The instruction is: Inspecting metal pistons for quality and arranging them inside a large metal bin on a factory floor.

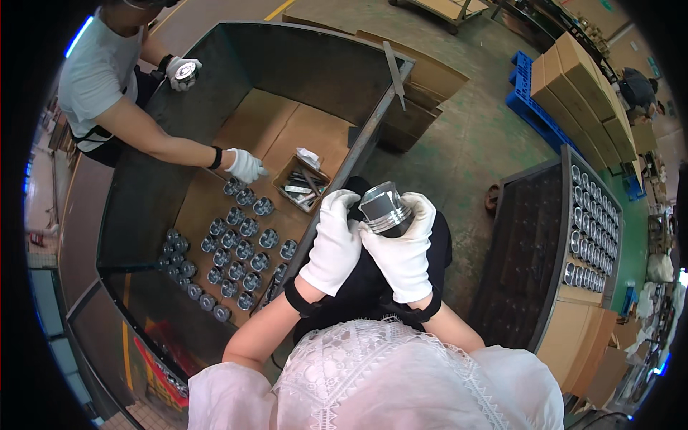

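A shiny metal piston (pixel 384 208) with ring grooves near one end is held tilted in front of me, above my lap. My right hand (pixel 405 251), in a white glove, wraps round its right side and grooved end. On the other side my left hand (pixel 335 244), also gloved in white, has curled fingers and a thumb against the piston's left edge. Its exact contact is partly hidden. Left of my hands stands a deep dark metal bin (pixel 301 64) lined with cardboard. Rows of similar pistons (pixel 244 249) stand on that lining.
A small cardboard box (pixel 304 183) of metal tools sits inside the bin. Across it, a co-worker (pixel 115 93) holds a piston and reaches over the rows with a gloved hand. To my right, a dark cart (pixel 527 236) bears rows of pistons. Cartons (pixel 580 86) stand on a blue pallet (pixel 534 107).
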The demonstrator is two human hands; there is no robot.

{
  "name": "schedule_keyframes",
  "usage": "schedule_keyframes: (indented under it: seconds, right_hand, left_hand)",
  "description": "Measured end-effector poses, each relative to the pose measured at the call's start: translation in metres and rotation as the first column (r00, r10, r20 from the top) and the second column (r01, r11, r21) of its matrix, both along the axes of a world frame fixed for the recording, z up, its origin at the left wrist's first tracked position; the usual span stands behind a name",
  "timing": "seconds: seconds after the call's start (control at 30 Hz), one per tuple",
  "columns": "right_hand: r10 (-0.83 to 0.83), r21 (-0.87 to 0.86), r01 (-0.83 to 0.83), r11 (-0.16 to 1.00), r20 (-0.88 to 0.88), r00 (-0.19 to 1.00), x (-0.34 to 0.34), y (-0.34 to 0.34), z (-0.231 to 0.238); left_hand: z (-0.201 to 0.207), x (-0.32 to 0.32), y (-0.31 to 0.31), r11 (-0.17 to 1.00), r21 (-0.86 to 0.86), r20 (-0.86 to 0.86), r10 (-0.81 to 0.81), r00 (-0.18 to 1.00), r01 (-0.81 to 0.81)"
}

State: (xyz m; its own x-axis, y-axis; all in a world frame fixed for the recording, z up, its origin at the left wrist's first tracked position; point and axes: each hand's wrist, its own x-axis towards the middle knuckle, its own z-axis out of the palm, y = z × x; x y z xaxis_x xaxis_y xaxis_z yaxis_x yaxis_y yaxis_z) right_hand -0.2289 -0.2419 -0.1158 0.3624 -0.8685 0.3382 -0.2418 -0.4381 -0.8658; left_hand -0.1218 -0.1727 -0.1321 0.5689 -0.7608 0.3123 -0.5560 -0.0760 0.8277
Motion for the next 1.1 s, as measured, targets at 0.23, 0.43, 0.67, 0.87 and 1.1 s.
schedule_keyframes:
  seconds: [0.23, 0.43, 0.67, 0.87, 1.1]
  right_hand:
    - [0.095, 0.565, -0.287, 0.773, 0.344, 0.934, -0.007, -0.009, -0.009]
    - [-0.196, 0.541, -0.814, 0.211, 0.839, 0.508, -0.006, -0.013, -0.007]
    - [-0.395, 0.312, -0.95, -0.01, 0.872, 0.29, 0.004, -0.008, -0.02]
    - [-0.082, 0.627, -0.766, 0.141, 0.779, 0.622, 0.039, 0.012, -0.003]
    - [0.758, 0.46, -0.754, 0.47, 0.228, 0.611, 0.083, 0.041, 0.007]
  left_hand:
    - [0.013, -0.004, 0.007, 0.999, -0.006, 0.007, 0.052, 0.999, -0.052]
    - [0.051, -0.026, -0.002, 0.989, -0.018, 0.046, 0.149, 0.988, -0.149]
    - [0.055, -0.021, 0.002, 0.988, -0.038, 0.147, 0.154, 0.977, -0.15]
    - [0.053, 0.003, 0.048, 0.984, -0.023, 0.143, 0.178, 0.974, -0.177]
    - [0.026, 0.079, 0.166, 0.878, 0.177, -0.002, 0.452, 0.892, -0.444]
